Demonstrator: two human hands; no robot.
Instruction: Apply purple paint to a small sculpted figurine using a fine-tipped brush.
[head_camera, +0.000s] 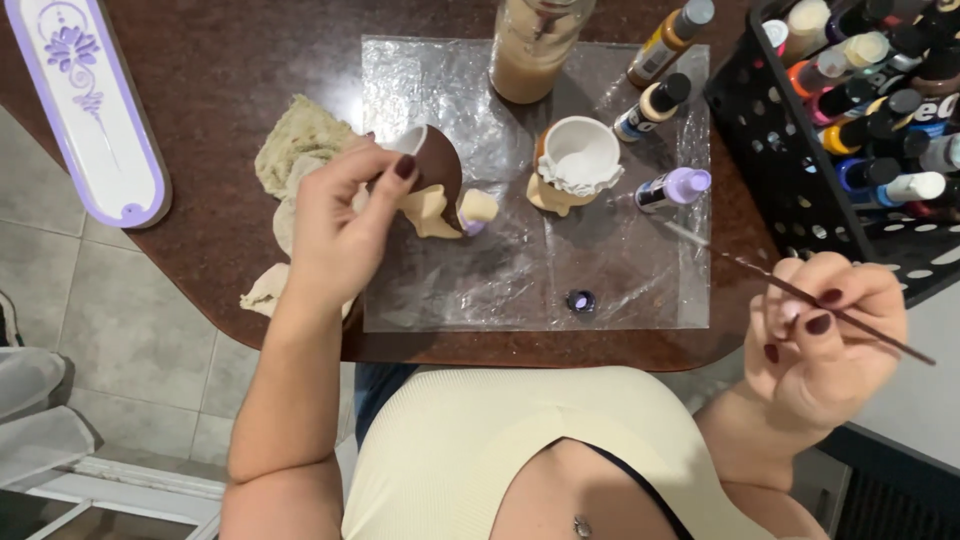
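Note:
My left hand (335, 225) grips a small ceramic figure (432, 190) with a brown bowl-shaped top and a cream body, tilted over a clear plastic sheet (520, 280). My right hand (820, 335) holds a thin paintbrush (760, 275), its tip pointing up-left toward a lilac-capped paint bottle (672, 188). A second figure (575, 165), cream with a white bowl top, stands upright on the sheet between my hands. A small dark bottle cap (581, 300) lies near the sheet's front edge.
A jar of murky brownish water (535, 45) stands at the back. Two paint bottles (660, 70) lie beside it. A black perforated basket (790, 190) full of paint bottles sits at right. A beige rag (295, 150) lies left, a white and lilac oval tray (90, 110) beyond it.

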